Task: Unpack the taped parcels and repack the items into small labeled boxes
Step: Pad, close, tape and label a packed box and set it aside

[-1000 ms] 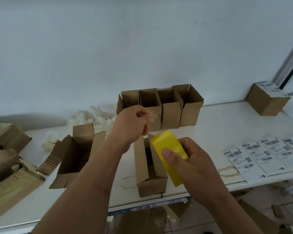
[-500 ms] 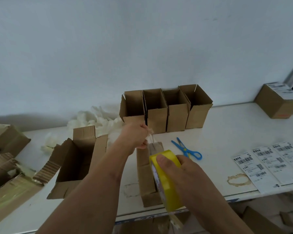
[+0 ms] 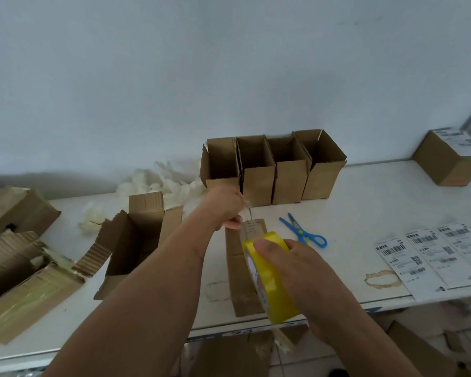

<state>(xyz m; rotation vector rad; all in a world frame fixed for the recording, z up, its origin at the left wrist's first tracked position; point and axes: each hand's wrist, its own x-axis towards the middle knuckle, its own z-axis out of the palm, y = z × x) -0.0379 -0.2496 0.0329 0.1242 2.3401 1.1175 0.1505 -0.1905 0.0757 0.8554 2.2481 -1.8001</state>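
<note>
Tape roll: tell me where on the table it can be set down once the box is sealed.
Bare table lies between the row of open boxes, the labeled box, the scissors and the shipping labels. A smaller patch lies between scissors and labels. The left side is crowded with torn parcels and white padding.

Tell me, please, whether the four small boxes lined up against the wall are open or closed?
Open. All four small boxes stand upright with top flaps raised, dark interiors showing. Whether anything is inside, the view cannot tell.
</note>
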